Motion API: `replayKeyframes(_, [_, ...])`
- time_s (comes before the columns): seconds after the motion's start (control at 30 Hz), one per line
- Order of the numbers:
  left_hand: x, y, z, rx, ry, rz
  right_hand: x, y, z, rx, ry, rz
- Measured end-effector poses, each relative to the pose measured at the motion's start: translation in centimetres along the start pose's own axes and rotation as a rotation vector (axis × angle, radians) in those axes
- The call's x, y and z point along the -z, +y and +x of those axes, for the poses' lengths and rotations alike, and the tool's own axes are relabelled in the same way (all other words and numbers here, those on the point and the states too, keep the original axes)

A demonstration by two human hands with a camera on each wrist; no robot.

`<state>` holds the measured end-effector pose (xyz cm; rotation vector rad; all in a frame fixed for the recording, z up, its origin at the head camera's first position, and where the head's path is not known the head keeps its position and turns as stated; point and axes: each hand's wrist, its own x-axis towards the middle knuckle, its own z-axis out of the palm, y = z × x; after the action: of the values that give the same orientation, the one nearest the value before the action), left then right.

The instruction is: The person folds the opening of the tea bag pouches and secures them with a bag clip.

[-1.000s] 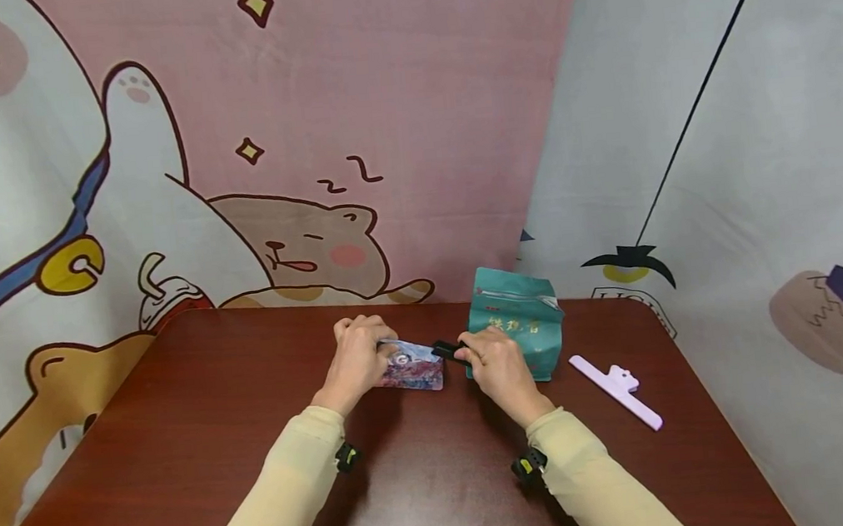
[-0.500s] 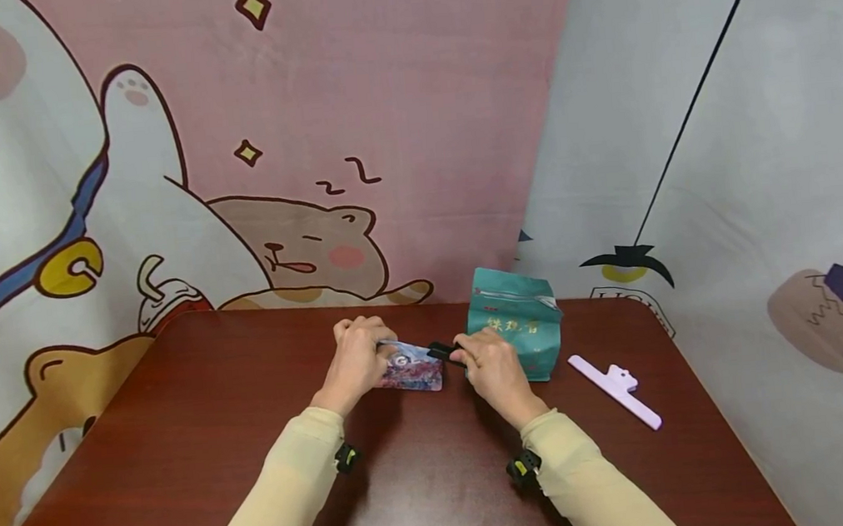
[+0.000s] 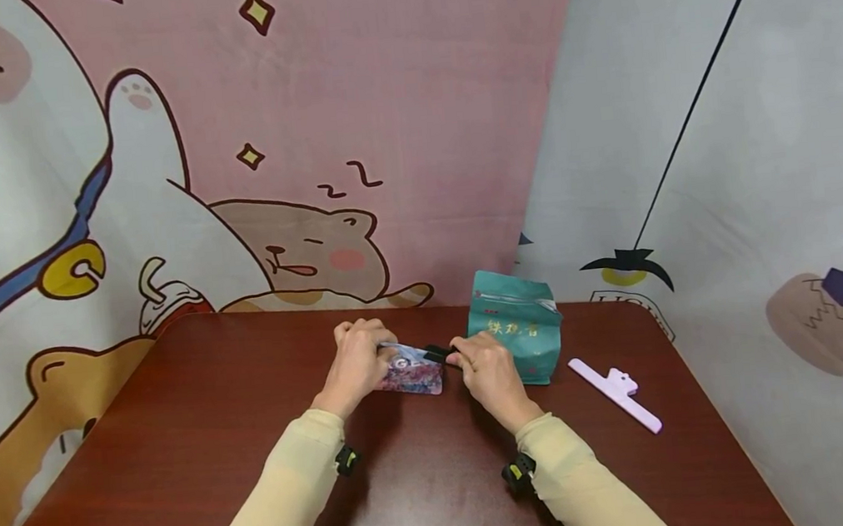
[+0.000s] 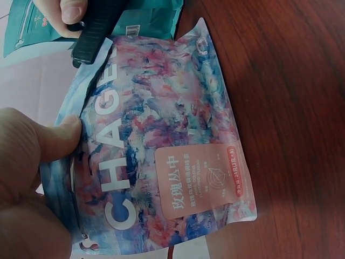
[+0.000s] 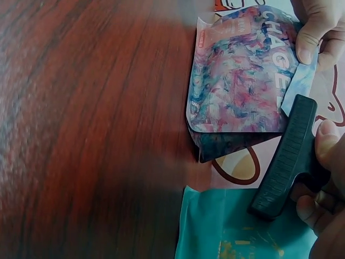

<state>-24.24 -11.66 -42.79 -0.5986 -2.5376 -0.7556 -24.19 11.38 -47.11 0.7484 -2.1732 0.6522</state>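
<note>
A pink-and-blue printed tea pouch point(image 3: 418, 378) stands on the table, its top edge folded over. My left hand point(image 3: 355, 364) pinches that fold at the pouch's left part; its thumb presses on the fold in the left wrist view. Between thumb and fingers my right hand point(image 3: 490, 374) grips a black bag clip point(image 5: 285, 157) by its handle. One end of the clip's long bar meets the right corner of the folded strip point(image 5: 299, 86). From these frames I cannot tell whether the clip's jaws straddle the fold.
Right behind my right hand a teal tea bag point(image 3: 529, 337) stands upright. Farther right lies a pale purple bag clip point(image 3: 617, 395) on the brown table point(image 3: 242, 446). A printed cloth point(image 3: 440, 128) hangs along the table's back edge.
My right hand has moved slightly left with the black bag clip, bringing its end over the pouch's folded corner. The left hand keeps its hold in the same spot.
</note>
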Motion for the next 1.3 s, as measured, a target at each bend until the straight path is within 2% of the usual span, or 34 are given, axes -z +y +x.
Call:
replayKeyframes(1.0, [0.1, -0.1, -0.1, -0.016, 0.007, 0.007, -1.4, -1.1, 0.0, -0.065, 0.03, 0.037])
replayKeyframes(1.3, [0.1, -0.1, -0.1, -0.019, 0.005, 0.011, -1.8, -1.1, 0.0, -0.044, 0.065, 0.046])
